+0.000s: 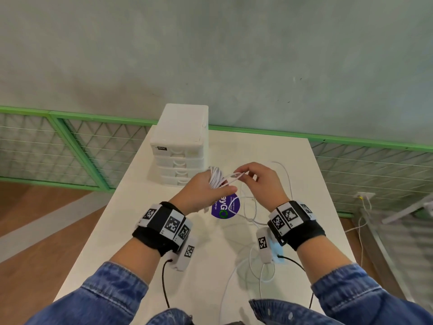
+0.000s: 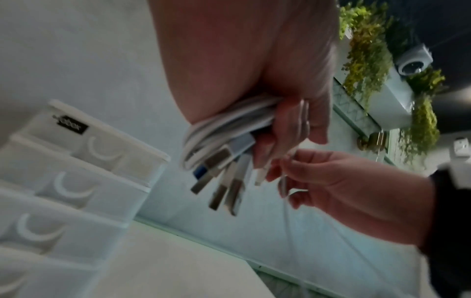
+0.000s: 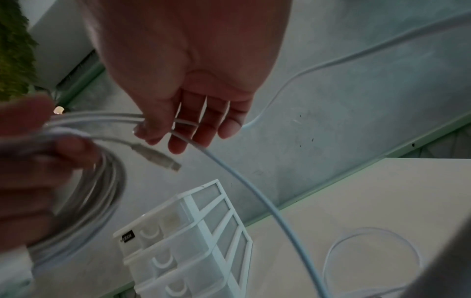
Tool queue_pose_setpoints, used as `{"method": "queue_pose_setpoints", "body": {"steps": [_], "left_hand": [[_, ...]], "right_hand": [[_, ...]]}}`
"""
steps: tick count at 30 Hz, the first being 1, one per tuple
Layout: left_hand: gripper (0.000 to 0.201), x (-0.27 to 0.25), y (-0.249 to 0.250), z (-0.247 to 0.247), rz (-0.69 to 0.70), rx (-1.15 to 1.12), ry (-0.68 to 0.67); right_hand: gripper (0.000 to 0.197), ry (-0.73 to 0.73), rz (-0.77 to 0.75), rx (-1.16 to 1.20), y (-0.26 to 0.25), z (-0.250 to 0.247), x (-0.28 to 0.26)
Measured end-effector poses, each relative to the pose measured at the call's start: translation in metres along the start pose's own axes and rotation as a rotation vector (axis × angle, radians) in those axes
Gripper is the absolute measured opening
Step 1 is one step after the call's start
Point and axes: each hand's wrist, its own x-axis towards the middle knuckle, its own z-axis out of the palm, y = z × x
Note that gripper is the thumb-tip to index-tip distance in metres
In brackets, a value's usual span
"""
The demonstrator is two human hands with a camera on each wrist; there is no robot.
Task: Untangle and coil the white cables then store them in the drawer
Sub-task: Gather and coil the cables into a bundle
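At the left stands the white drawer unit [image 1: 180, 146], its four drawers shut as far as the head view shows, on the far left corner of the white table [image 1: 293, 231]; just to its right the left hand [image 1: 201, 195] is curled round a coiled bundle of white cables [image 1: 215, 178], held above the table in front of the lower drawers; in the left wrist view several USB plugs [image 2: 221, 181] stick out below the gripping fingers [image 2: 293, 125], so more than one cable sits in that coil; next to the right, the right hand [image 1: 262, 181] pinches a loose strand [image 3: 229, 171] between thumb and forefinger close to the bundle, its other fingers relaxed and slightly spread; a small connector [image 3: 158, 156] hangs free just beneath them; further right and nearer the person, the rest of the loose cable [image 1: 253, 212] trails down and lies in slack loops on the table, crossing a round purple sticker [image 1: 226, 207].

These cables look light, thin and limp, with a smooth jacket likely to slip; loops will probably spring open unless the bundle is kept clamped across all turns at one point; the free strand is best fed by a light pinch sliding along it, not by pulling at the plug joints, which are likely the weakest spots.
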Motion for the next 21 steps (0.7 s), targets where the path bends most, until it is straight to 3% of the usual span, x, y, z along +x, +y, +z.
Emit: {"method": "queue_pose_setpoints", "body": {"steps": [6,13,21], "left_hand": [[0.028,-0.003,0.009,0.011,-0.042,-0.22,-0.073],[0.035,-0.007,0.008,0.011,-0.08,-0.278,-0.125],[0.024,-0.007,0.013,0.007,-0.045,-0.368,-0.001]], "right_hand": [[0.028,-0.093,-0.077,-0.071,0.003,0.009,0.003],[0.038,-0.18,-0.243,-0.209,0.004,0.01,0.007],[0.027,-0.053,-0.197,-0.182,0.006,0.01,0.006]]}}
